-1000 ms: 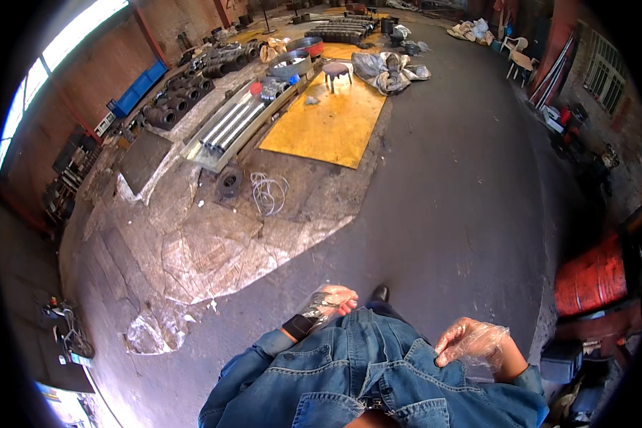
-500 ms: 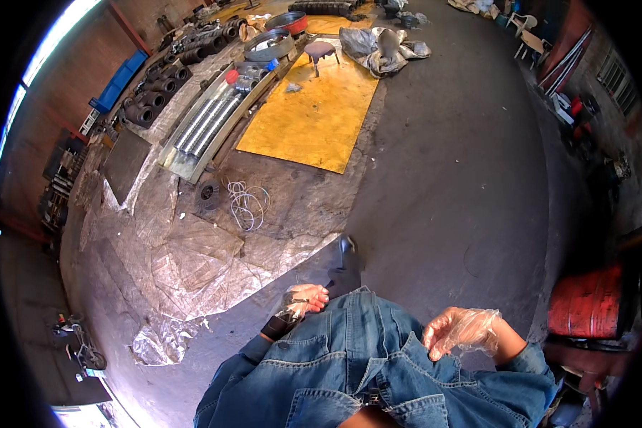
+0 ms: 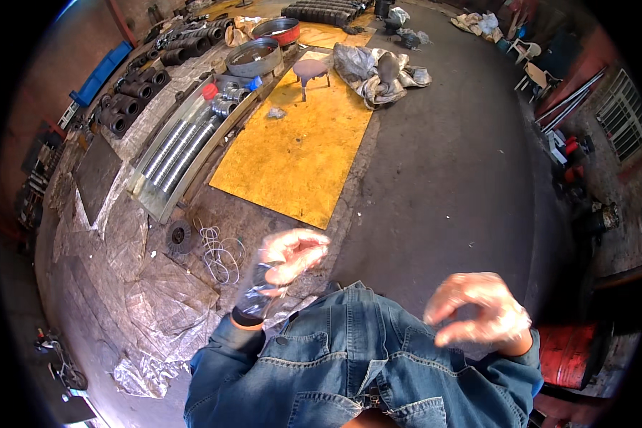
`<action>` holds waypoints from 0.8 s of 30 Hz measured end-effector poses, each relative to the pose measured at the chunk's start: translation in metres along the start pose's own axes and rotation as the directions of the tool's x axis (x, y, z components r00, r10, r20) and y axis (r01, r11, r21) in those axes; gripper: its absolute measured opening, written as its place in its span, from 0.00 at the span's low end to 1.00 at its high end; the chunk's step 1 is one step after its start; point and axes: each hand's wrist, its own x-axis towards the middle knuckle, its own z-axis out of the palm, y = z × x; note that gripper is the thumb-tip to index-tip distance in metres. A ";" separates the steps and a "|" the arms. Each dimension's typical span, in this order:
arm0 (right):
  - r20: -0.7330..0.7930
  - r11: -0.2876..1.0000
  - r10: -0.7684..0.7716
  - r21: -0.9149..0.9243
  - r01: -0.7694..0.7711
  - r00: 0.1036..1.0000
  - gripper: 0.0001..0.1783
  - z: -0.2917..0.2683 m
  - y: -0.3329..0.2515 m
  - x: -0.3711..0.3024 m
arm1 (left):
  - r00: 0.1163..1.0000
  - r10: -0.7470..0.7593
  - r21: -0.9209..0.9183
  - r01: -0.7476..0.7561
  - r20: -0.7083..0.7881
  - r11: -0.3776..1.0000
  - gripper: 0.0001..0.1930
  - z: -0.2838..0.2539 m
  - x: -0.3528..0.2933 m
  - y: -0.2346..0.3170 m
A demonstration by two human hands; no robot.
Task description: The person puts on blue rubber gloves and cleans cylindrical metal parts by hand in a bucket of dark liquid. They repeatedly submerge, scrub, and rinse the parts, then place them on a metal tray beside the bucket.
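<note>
My left hand (image 3: 289,258), in a thin clear plastic glove, is raised in front of my left hip. Its fingers and thumb curve loosely toward each other, and no object shows between them. A dark band circles that wrist below the crinkled plastic. On the other side, my right hand (image 3: 474,307) hovers by my right hip in similar clear plastic, a little blurred. There the thumb stands apart from the bent fingers with a gap between. Between the hands is my blue denim clothing (image 3: 346,342), which neither one grips.
A yellow sheet (image 3: 285,160) lies ahead on the floor, bearing a small stool (image 3: 310,73). Left of it, a long tray (image 3: 139,187) holds shiny ribbed metal cylinders. Nearer lie a coil of thin cable (image 3: 221,257) and crumpled plastic sheeting (image 3: 146,374). A red drum (image 3: 567,353) stands at right.
Both hands have risen away from my clothing, the left one forward; the right has let go of the denim at my hip. The floor items sit lower and farther left in view.
</note>
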 end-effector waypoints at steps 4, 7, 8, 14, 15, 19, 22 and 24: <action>-0.097 0.816 -0.519 0.242 0.526 0.849 0.05 -0.045 -0.042 0.062 | 0.522 0.677 0.058 -0.812 0.519 0.581 0.09 0.019 0.048 0.160; -0.004 0.687 -0.627 0.467 0.556 0.779 0.05 -0.081 0.002 0.122 | 0.204 0.775 -0.371 -0.787 0.598 0.494 0.10 0.015 0.104 0.161; 0.026 0.644 -0.660 0.535 0.548 0.751 0.05 -0.093 0.017 0.144 | 0.154 0.782 -0.413 -0.779 0.603 0.472 0.10 0.015 0.120 0.163; 0.125 0.465 -0.779 0.773 0.432 0.615 0.06 -0.181 0.101 0.260 | 0.095 0.774 -0.437 -0.779 0.626 0.449 0.13 -0.003 0.244 0.178; 0.131 0.436 -0.795 0.803 0.407 0.593 0.06 -0.199 0.112 0.279 | 0.101 0.766 -0.428 -0.779 0.635 0.458 0.14 -0.007 0.265 0.184; 0.137 0.347 -0.843 0.877 0.331 0.520 0.07 -0.275 0.148 0.350 | 0.148 0.731 -0.379 -0.777 0.666 0.503 0.16 -0.019 0.358 0.208; 0.136 0.286 -0.868 0.924 0.256 0.477 0.08 -0.319 0.174 0.402 | 0.194 0.713 -0.338 -0.777 0.674 0.531 0.17 -0.032 0.414 0.230; 0.142 0.268 -0.869 0.940 0.211 0.474 0.09 -0.350 0.185 0.434 | 0.201 0.715 -0.348 -0.766 0.670 0.541 0.18 -0.045 0.455 0.243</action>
